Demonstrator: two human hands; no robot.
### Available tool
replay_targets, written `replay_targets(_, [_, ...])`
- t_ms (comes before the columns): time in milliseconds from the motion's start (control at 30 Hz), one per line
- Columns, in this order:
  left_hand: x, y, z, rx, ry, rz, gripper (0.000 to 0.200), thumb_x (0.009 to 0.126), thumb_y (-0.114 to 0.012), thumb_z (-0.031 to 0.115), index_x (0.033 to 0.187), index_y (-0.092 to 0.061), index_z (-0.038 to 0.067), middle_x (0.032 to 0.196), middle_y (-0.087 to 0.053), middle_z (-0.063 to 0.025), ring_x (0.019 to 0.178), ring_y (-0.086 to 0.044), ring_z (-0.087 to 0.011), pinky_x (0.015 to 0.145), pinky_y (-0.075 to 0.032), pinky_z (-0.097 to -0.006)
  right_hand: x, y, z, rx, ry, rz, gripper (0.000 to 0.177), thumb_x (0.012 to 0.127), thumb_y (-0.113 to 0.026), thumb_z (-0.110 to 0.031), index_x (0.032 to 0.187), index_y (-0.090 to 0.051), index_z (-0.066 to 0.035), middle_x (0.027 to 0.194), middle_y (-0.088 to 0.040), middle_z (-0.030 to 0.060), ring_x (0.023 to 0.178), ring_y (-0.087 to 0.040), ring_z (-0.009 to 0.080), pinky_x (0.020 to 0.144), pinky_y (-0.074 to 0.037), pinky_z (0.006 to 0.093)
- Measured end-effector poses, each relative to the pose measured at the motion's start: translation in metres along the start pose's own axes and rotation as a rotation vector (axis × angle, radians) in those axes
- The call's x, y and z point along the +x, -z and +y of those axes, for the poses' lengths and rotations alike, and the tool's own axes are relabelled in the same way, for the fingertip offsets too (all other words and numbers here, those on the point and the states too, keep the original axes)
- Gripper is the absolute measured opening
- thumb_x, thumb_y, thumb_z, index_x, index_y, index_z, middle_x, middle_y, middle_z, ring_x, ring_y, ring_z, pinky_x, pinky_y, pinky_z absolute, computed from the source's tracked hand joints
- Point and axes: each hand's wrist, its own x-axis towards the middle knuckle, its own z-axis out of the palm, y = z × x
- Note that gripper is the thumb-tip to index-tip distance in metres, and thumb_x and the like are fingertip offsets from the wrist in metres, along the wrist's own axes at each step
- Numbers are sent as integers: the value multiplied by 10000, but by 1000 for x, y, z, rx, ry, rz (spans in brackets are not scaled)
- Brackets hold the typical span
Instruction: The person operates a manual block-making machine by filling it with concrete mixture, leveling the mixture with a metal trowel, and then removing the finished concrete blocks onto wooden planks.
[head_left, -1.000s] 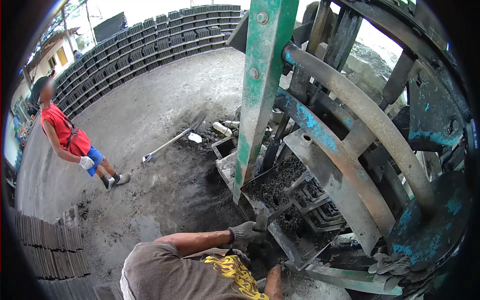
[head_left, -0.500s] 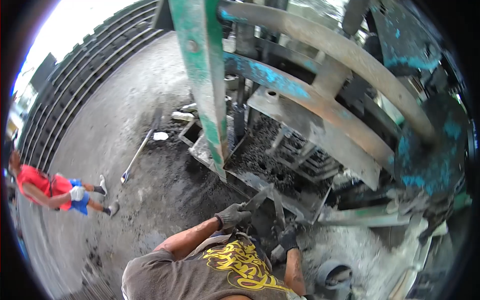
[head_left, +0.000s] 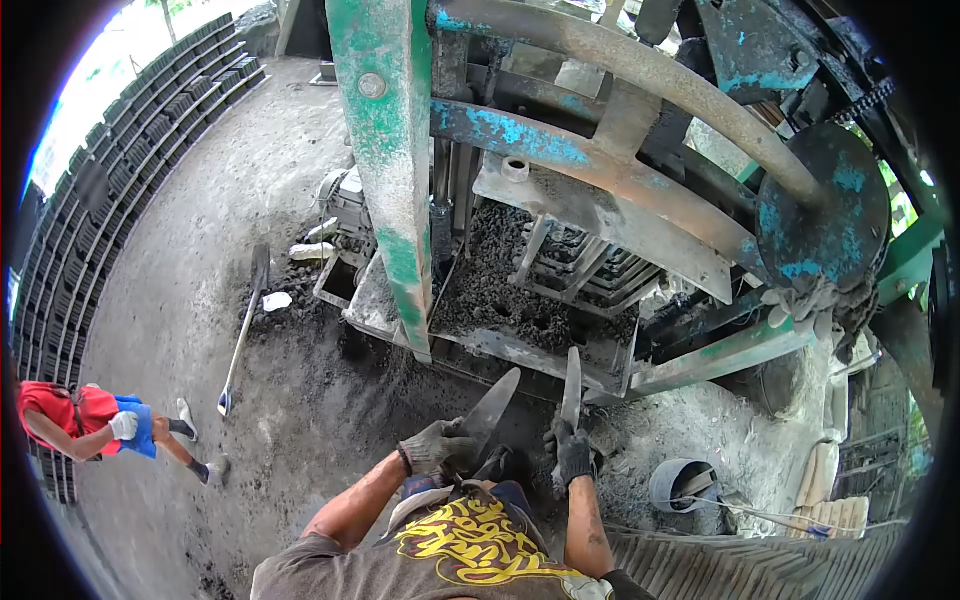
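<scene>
My left hand (head_left: 437, 447), in a grey work glove, is closed round the hidden handle of a broad flat metal blade (head_left: 490, 408), trowel-like with a rounded tip. A narrower upright metal blade (head_left: 572, 386) rises from my right hand (head_left: 572, 453), which wears a dark glove and is closed on it. Both blades point away from me and stand apart. Ahead of them is the front edge of a machine's metal tray (head_left: 520, 352), with dark crumbly mix (head_left: 490, 290) behind it. A slotted metal mould frame (head_left: 583, 262) sits in that mix.
A green post (head_left: 385, 170) and curved steel bars (head_left: 640, 75) stand over the tray. On the left, a long-handled shovel (head_left: 238, 350) lies on the floor near a person in red (head_left: 85, 415). A bucket (head_left: 684, 487) is at my right; stacked blocks (head_left: 130, 150) line the far left.
The two blades, whose tips were close together by the tray edge, are now farther apart. The view has shifted, and the person in red appears lower in it.
</scene>
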Motion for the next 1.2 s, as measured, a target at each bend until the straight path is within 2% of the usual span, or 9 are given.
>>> replay_targets(233, [10, -19, 17, 227, -47, -75, 160, 948, -628, 194, 1035, -650, 62, 752, -622, 47, 630, -537, -44, 547, -448, -230, 10, -18, -1, 274, 35, -280, 344, 911, -697, -238, 1195, -636, -53, 860, -658, 24, 690, -613, 110, 620, -522, 273])
replay_targets(367, [32, -36, 32, 286, 60, -198, 240, 937, -636, 221, 1102, -659, 49, 774, -617, 61, 642, -530, -40, 559, -444, -228, 22, -17, -19, 344, 337, -266, 335, 891, -702, -139, 1211, -645, -56, 1009, -665, 4, 866, -609, 107, 763, -503, 271])
replay_targets(533, [70, -38, -1, -497, 26, -217, 397, 938, -613, 192, 1279, -551, -2, 1123, -671, -97, 909, -674, -165, 783, -554, -277, 33, 13, -28, 548, 350, -238, 320, 861, -727, -93, 1163, -642, -34, 1042, -670, 33, 849, -629, 131, 773, -525, 286])
replay_targets(633, [83, -50, 18, -669, 126, -523, 457, 927, -615, 190, 1322, -505, -14, 1175, -647, -140, 926, -688, -229, 806, -565, -338, 43, 28, -26, 525, 442, -109, 328, 852, -730, -74, 1162, -639, -21, 1030, -673, 39, 872, -638, 131, 797, -517, 281])
replay_targets(767, [88, -76, 41, -505, 65, -382, 490, 895, -646, 181, 1321, -503, -13, 1135, -651, -150, 877, -690, -238, 740, -576, -373, 35, 35, -48, 527, 489, -66, 245, 869, -720, -91, 1091, -655, -7, 963, -688, 46, 892, -646, 131, 814, -517, 290])
replay_targets(967, [85, -80, 68, -296, -8, -240, 498, 877, -662, 289, 1288, -547, 32, 1007, -678, -121, 803, -665, -213, 629, -527, -286, 13, 64, -52, 99, 349, 110, 313, 920, -678, -245, 1130, -629, -18, 810, -690, 33, 727, -658, 180, 692, -540, 329])
replay_targets(1033, [75, -82, 82, -408, -125, -223, 504, 867, -672, 281, 1293, -546, 44, 1010, -674, -98, 776, -651, -194, 616, -512, -285, 3, 70, -45, -392, 876, 275, 385, 944, -627, -272, 1253, -606, -45, 759, -698, 79, 709, -688, 246, 678, -547, 354])
replay_targets(1100, [68, -89, 88, -421, -77, -101, 542, 840, -707, 275, 1309, -538, 61, 1011, -669, -76, 746, -633, -177, 597, -496, -291, -16, 63, -52, -408, 716, 233, 413, 921, -631, -239, 1285, -597, -48, 835, -699, 131, 789, -699, 280, 706, -543, 379])
replay_targets(1200, [79, -80, 78, -337, -89, 25, 524, 804, -737, 240, 1269, -578, 59, 1007, -674, -69, 781, -644, -160, 590, -497, -279, -25, 56, -45, -779, 1016, 64, 425, 873, -628, -134, 1297, -616, -106, 1017, -680, 186, 892, -669, 347, 760, -540, 412])
